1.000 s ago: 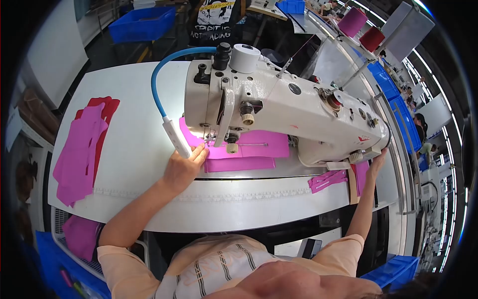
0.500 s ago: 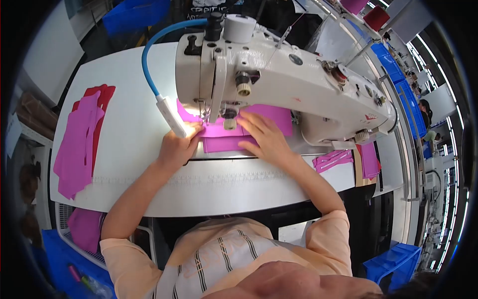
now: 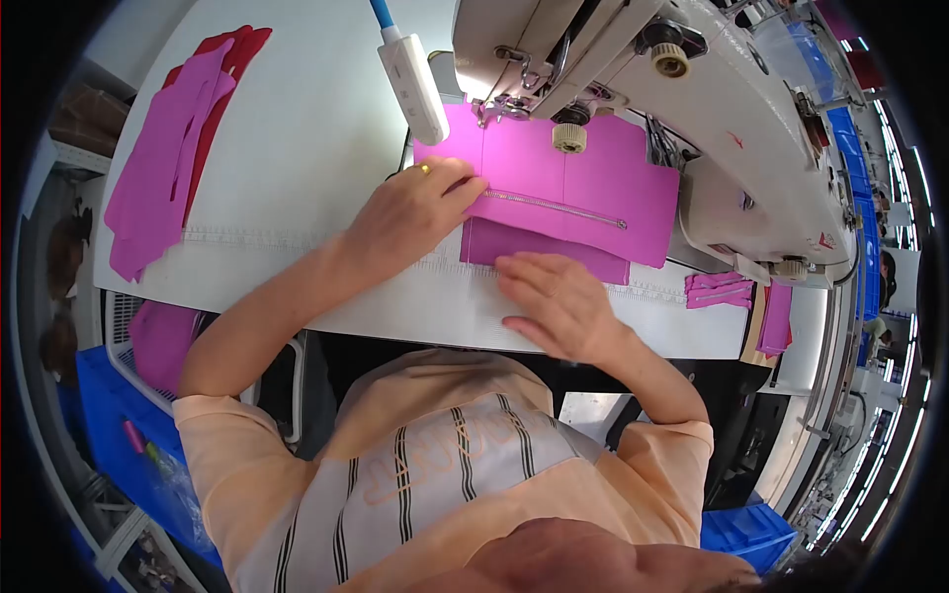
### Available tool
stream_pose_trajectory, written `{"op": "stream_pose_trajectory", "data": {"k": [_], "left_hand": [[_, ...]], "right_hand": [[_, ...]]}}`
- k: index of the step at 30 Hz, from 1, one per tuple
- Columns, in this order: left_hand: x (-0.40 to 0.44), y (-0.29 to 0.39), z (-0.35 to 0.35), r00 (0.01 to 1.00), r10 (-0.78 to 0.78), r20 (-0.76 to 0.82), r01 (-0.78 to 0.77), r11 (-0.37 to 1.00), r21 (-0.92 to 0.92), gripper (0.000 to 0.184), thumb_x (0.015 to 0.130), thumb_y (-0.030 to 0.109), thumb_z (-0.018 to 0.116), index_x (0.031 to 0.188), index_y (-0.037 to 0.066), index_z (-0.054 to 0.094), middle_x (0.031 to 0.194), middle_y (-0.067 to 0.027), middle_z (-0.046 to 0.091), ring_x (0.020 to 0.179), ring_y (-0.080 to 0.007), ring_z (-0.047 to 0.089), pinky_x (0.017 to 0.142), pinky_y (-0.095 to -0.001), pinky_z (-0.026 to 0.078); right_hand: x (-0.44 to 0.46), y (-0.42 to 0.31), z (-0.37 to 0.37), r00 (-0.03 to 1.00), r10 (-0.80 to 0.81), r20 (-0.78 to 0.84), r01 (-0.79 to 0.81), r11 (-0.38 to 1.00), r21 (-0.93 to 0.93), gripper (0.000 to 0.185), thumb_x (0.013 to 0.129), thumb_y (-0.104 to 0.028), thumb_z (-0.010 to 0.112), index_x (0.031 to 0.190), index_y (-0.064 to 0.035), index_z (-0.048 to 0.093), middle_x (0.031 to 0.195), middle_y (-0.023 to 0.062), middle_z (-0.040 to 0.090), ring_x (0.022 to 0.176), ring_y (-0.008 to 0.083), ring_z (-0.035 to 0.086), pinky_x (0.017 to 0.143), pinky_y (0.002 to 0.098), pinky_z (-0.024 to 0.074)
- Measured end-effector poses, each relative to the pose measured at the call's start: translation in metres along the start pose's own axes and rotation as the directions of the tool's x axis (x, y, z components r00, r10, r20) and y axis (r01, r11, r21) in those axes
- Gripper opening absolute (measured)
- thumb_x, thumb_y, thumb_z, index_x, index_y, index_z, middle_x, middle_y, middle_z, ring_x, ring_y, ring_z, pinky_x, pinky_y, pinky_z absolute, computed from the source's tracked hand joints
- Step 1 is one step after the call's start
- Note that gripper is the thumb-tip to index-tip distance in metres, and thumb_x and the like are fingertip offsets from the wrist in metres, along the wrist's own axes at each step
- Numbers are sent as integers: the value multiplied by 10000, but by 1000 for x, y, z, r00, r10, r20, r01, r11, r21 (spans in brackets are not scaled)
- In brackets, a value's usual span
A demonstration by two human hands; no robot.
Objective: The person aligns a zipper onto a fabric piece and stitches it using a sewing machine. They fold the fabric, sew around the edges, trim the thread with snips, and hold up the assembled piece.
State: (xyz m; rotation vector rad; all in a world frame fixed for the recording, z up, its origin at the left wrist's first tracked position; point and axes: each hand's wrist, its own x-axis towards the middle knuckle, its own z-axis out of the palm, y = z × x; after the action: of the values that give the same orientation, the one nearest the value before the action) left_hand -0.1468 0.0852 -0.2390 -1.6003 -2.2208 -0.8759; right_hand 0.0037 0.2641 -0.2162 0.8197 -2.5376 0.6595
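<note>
A pink fabric piece [image 3: 613,183] with a zipper [image 3: 559,209] along it lies under the sewing machine's needle area [image 3: 494,109]. A second pink panel [image 3: 504,244] shows below the zipper edge. My left hand [image 3: 420,203], with a ring on one finger, has its fingers closed on the left edge of the fabric piece, by the zipper's end. My right hand [image 3: 563,304] is open, its fingers stretched out at the lower edge of the panel. Whether its fingertips touch the cloth, I cannot tell.
A white lamp [image 3: 413,89] hangs just above my left hand. Pink pieces [image 3: 163,148] lie over red ones [image 3: 247,47] on the left. Small pink zippered strips [image 3: 719,291] lie at the right. A ruler scale [image 3: 297,239] runs along the table.
The view has moved closer and lower. The fabric now lies more spread out, its zipper showing. My right hand has drawn back from beside the needle to the fabric's near edge.
</note>
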Motion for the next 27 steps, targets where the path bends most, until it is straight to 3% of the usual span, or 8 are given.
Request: {"op": "stream_pose_trajectory", "data": {"k": [3, 4, 7, 14, 17, 23, 26, 27], "left_hand": [[28, -14, -17, 908, -198, 369, 311, 909, -276, 184, 884, 179, 581, 989, 47, 652, 785, -84, 544, 755, -219, 546, 690, -288, 479], [30, -26, -12, 937, -133, 324, 277, 848, -453, 247, 939, 246, 527, 976, 31, 642, 741, -46, 495, 656, -143, 476, 576, -249, 446], [43, -17, -32, 663, -369, 652, 697, 623, -355, 283, 951, 263, 515, 991, 7, 630, 730, -5, 456, 602, -78, 430, 485, -232, 415], [24, -42, 6, 903, -225, 366, 387, 797, -464, 286, 965, 269, 502, 981, 7, 615, 669, 13, 406, 564, -57, 412, 444, -240, 363], [34, -26, -9, 847, -315, 429, 504, 736, -453, 286, 959, 256, 523, 923, -21, 582, 681, 2, 406, 555, -68, 402, 469, -258, 350], [29, -33, 2, 937, -214, 277, 325, 823, -466, 265, 942, 237, 556, 903, -24, 574, 686, -12, 417, 558, -75, 405, 493, -247, 364], [41, -21, -20, 745, -375, 552, 612, 714, -341, 298, 920, 303, 569, 940, 6, 597, 724, -89, 569, 670, -194, 598, 627, -315, 470], [37, -24, -15, 842, -294, 452, 482, 786, -387, 281, 914, 289, 575, 934, 10, 594, 741, -94, 575, 682, -202, 605, 625, -319, 472]], "right_hand": [[3, -5, 16, 990, 99, 97, -98, 995, -10, 477, 730, -148, 729, 1140, 33, 566, 1193, 181, 573, 1080, 323, 572, 908, 386, 471], [4, -2, 15, 988, 117, 101, -112, 992, -49, 481, 733, -148, 725, 1147, 34, 563, 1202, 182, 568, 1089, 326, 566, 913, 384, 468], [7, 6, 14, 980, 163, 116, -145, 979, -146, 496, 740, -150, 718, 1170, 35, 555, 1227, 180, 554, 1112, 331, 551, 928, 386, 460], [19, 23, 20, 983, 156, 97, -125, 954, -272, 556, 729, -198, 730, 1200, 25, 537, 1281, 170, 521, 1235, 309, 473, 960, 393, 448], [18, 23, 24, 975, 175, 138, -145, 967, -209, 573, 747, -183, 715, 1248, 11, 515, 1333, 152, 488, 1248, 310, 460, 995, 402, 417], [26, 21, 19, 969, 193, 156, -147, 954, -262, 511, 758, -252, 701, 1169, 12, 551, 1275, 142, 527, 1215, 293, 468, 968, 408, 410], [28, 22, 19, 973, 180, 148, -138, 957, -256, 500, 763, -265, 694, 1155, 11, 554, 1262, 142, 531, 1174, 281, 474, 946, 407, 402], [27, 22, 20, 971, 183, 151, -139, 955, -261, 500, 765, -271, 692, 1154, 11, 554, 1260, 140, 533, 1168, 279, 474, 943, 407, 401]]}}
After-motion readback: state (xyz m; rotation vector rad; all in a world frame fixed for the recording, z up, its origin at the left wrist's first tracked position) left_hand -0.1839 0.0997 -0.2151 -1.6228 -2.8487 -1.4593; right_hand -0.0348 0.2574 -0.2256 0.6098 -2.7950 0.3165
